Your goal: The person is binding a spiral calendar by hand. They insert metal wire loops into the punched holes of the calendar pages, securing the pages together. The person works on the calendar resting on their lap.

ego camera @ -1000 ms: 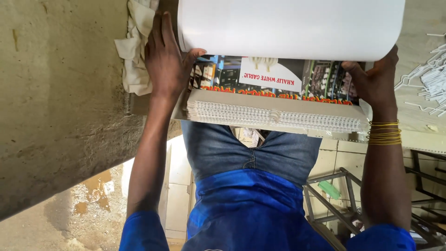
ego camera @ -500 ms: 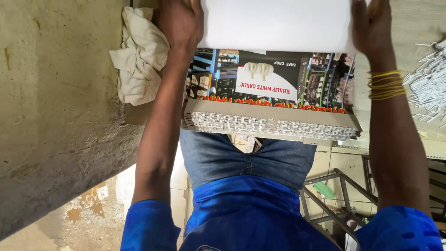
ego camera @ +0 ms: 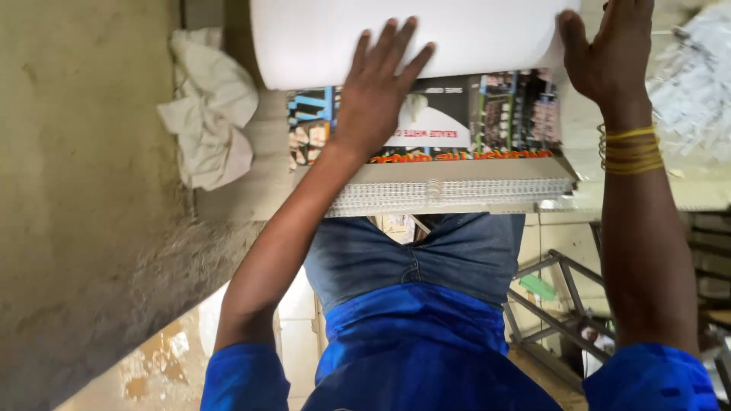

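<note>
A large white sheet [ego camera: 472,38] lies curled over a stack of colourful printed sheets [ego camera: 502,114] on a white corrugated board [ego camera: 457,194] at the bench edge. My left hand [ego camera: 377,99] rests flat, palm down, fingers spread, across the lower edge of the white sheet and the printed stack. My right hand [ego camera: 609,53], with yellow bangles on its wrist, lies on the white sheet's right edge, thumb on the paper; its fingertips run out of the top of the view.
A crumpled white cloth [ego camera: 209,114] lies on the bench left of the stack. A rough concrete wall [ego camera: 84,190] fills the left side. Shredded white scraps [ego camera: 689,84] lie at the right. A metal frame [ego camera: 556,297] stands on the tiled floor below.
The white sheet has shifted further over the printed stack. My left hand moved from the sheet's left corner to its lower middle. My right hand stays at the right edge.
</note>
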